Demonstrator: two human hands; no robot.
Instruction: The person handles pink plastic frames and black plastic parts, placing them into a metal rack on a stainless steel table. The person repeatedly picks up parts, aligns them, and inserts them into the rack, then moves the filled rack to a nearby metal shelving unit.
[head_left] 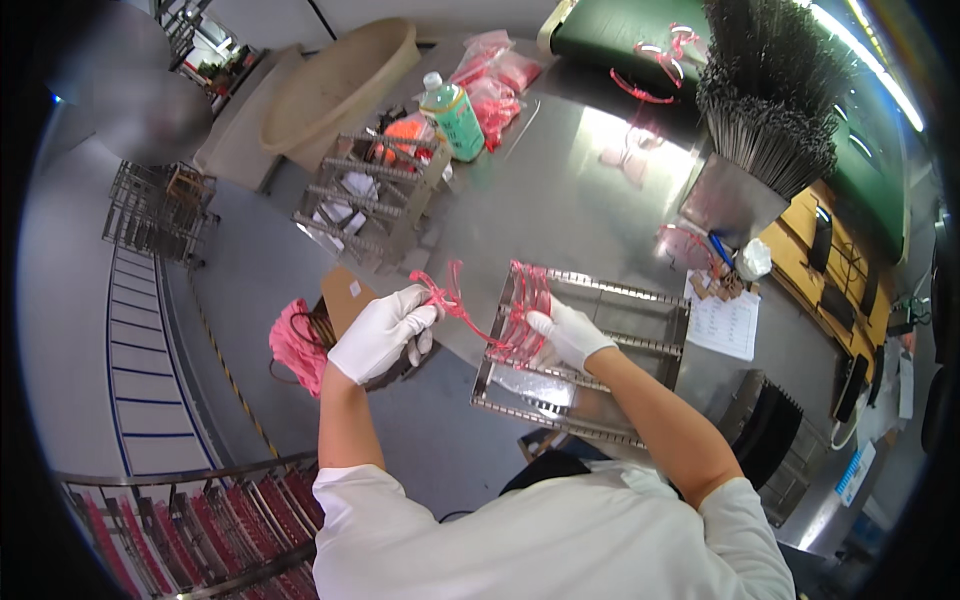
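Observation:
My left hand [388, 335], in a white glove, is closed on a pink eyeglass frame [452, 300], which stretches toward the metal rack [683, 325] in front of me. Several more pink eyeglass frames [523, 318] stand close together at the rack's left side. My right hand [572, 335], also gloved, grips this row from its right, thumb toward the frames. Its far fingers are partly hidden. Thin notched bars cross the rack, and clear plastic shows beneath its near left part.
A second metal rack [365, 190] with small items stands far left beside a green-labelled bottle [453, 118]. Pink bags [490, 85] lie behind. Thin dark rods fill a metal box [735, 200] near the green conveyor belt [610, 35]. A cart [270, 590] stands lower left.

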